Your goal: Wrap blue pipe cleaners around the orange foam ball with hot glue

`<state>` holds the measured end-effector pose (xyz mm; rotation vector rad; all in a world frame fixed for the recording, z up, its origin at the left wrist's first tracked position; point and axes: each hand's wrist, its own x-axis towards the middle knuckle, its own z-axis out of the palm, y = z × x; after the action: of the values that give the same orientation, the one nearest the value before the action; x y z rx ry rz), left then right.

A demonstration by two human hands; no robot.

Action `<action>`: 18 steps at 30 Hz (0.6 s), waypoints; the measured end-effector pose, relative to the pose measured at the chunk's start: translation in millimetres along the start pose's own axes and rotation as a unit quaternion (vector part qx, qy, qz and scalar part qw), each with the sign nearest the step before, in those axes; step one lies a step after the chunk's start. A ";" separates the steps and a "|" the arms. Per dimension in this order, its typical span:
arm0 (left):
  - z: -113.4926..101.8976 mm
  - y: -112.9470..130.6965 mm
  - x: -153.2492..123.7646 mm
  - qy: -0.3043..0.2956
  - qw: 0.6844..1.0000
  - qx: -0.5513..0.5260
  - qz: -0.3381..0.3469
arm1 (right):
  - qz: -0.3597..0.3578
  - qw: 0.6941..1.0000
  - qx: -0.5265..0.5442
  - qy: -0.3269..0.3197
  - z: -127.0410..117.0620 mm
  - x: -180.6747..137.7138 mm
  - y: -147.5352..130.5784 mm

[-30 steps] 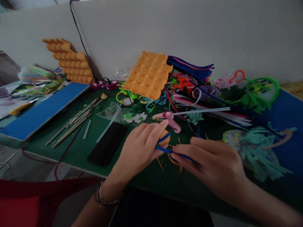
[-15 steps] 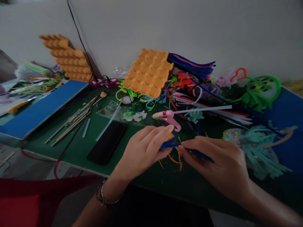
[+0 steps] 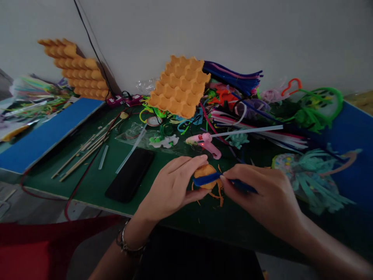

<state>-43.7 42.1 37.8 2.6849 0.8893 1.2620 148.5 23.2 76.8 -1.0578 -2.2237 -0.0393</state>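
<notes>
My left hand is closed round a small rounded orange egg-carton piece, thumb and fingers on opposite sides of it. A fuzzy blue pipe cleaner lies across the front of that piece. Its right part is pinched between the thumb and index finger of my right hand, and the tail runs back under the fingers. Orange carton scraps lie on the table just below. Behind my hands stands a pink hot glue gun, a red light showing and a long glue stick in its back.
A black phone, loose glue sticks and wooden sticks lie left. Egg trays and bundled pipe cleaners are at the back. A teal pipe-cleaner craft sits right; a red cable crosses the left side.
The blue pipe cleaner, earlier showing two separated strands, now lies as one band across the orange piece. More of that piece shows. The view has shifted slightly.
</notes>
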 end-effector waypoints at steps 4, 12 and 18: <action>-0.4 3.2 -2.8 0.017 0.989 -0.108 -0.097 | 0.043 0.996 0.079 -0.004 -3.4 -1.1 -0.6; 6.1 5.9 -6.1 0.067 0.932 -0.327 -0.143 | 0.039 0.994 0.095 0.026 -9.6 -3.4 -1.9; 17.0 5.9 -9.9 0.056 0.902 -0.387 -0.182 | 0.002 0.997 0.077 0.026 -7.2 -4.6 -2.5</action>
<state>-33.6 35.4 21.2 1.7561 0.6540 1.3162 152.8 16.2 80.3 -0.9669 -2.1413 0.1038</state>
